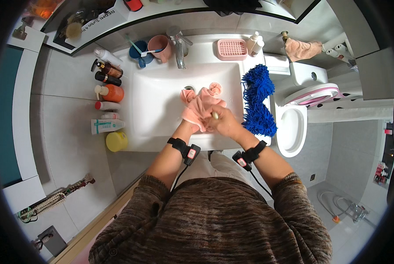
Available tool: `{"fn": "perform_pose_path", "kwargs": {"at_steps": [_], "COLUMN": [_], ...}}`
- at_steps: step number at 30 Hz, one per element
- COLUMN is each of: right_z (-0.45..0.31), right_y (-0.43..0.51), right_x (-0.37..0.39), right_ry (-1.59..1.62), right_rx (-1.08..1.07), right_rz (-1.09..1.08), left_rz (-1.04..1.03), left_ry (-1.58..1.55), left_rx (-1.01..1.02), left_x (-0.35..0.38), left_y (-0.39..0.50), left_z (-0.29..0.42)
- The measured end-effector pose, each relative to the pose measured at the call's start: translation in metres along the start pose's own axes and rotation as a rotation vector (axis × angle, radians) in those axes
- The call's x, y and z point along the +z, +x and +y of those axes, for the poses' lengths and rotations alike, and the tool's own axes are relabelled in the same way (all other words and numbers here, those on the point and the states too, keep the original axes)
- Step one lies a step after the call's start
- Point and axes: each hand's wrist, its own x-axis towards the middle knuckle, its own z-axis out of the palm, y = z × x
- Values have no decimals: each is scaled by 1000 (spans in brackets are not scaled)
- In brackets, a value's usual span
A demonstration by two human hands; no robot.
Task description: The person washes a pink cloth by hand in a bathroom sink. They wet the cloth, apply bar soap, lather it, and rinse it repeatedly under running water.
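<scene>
A pink cloth with two rounded ear-like ends is bunched over the front part of the white washbasin. My left hand holds it from below, with most of the fingers hidden by the fabric. Against the cloth's right side, my right hand has its fingers curled around a small pale yellow-green piece, perhaps soap. The chrome faucet stands behind the cloth, and part of the drain shows beside it.
Blue chenille cloths lie along the basin's right edge, near my right hand. A pink soap dish, a blue cup and a pink cup stand at the back. Several bottles, including an orange pump bottle, line the left rim.
</scene>
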Motion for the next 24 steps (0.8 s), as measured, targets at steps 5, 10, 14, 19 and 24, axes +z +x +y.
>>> {"fn": "perform_pose_path", "kwargs": {"at_steps": [5, 10, 14, 19, 24], "right_z": [16, 13, -9, -10, -1], "right_y": [-25, -7, 35, 54, 51], "right_x": [-7, -16, -12, 4, 16], "right_ry": [-402, -268, -840, -695, -851], "right_rx": [-255, -330, -876, -415, -731], "right_rz": [-24, 407, 478, 748, 496], "left_rz": [-274, -146, -171, -29, 233], "left_ry": [211, 148, -208, -27, 846], "left_rx": [154, 196, 147, 212, 456], "left_x": [-7, 13, 35, 41, 60], "left_y": [9, 2, 1, 1, -12], "left_z": [8, 16, 0, -4, 13]}}
